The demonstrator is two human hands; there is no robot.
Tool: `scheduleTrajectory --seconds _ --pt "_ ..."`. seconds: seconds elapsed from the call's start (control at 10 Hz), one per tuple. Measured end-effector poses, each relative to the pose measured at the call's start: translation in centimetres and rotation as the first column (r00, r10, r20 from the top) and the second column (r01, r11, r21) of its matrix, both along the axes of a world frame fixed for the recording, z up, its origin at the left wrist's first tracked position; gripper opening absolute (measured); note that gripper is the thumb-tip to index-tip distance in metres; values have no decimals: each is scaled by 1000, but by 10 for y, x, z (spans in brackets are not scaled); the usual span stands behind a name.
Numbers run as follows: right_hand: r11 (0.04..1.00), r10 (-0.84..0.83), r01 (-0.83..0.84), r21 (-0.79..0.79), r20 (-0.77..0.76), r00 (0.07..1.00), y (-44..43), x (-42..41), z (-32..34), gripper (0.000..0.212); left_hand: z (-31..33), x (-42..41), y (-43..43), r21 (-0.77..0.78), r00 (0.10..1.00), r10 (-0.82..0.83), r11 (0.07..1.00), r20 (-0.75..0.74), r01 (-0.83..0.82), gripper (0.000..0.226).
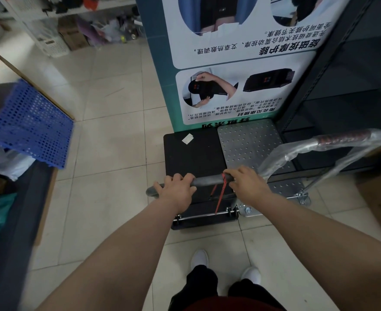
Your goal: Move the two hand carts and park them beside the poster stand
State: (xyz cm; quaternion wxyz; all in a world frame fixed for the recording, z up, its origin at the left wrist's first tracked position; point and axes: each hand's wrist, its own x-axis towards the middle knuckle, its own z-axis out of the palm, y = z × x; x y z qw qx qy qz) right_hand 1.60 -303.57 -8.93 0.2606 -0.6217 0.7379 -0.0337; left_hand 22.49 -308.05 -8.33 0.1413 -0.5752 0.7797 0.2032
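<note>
A black hand cart (194, 153) stands on the tiled floor with its front edge against the foot of the poster stand (234, 61). My left hand (176, 189) and my right hand (248, 184) both grip its dark handle bar (207, 181), from which a red strap hangs. Touching its right side sits a silver hand cart (250, 142) with a dotted deck. That cart's handle (342, 140) is wrapped in clear plastic and tilts up to the right.
A dark metal shelf unit (353, 81) rises right of the poster stand. A blue perforated crate (32, 124) sits at the left over a dark bench with bags. Boxes and clutter line the far wall. My white shoes (199, 259) are behind the cart.
</note>
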Motion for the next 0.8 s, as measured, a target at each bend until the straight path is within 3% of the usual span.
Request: scheduleTrajectory --seconds 0.2,0.3,0.6,0.8 --pt "995 -98 99 8 -105 990 10 -1 10 51 2 8 -6 60 995 -95 993 -40 97 31" --pt "991 -135 137 6 -101 986 22 -2 16 54 3 14 -8 5 989 -134 991 -66 134 40" --pt "1000 10 -12 -22 -129 992 68 -29 54 52 38 -20 27 -98 989 -117 989 -85 109 42" --pt "991 107 -117 -63 -148 983 135 -72 63 52 51 -58 95 -153 989 -145 978 2 144 45"
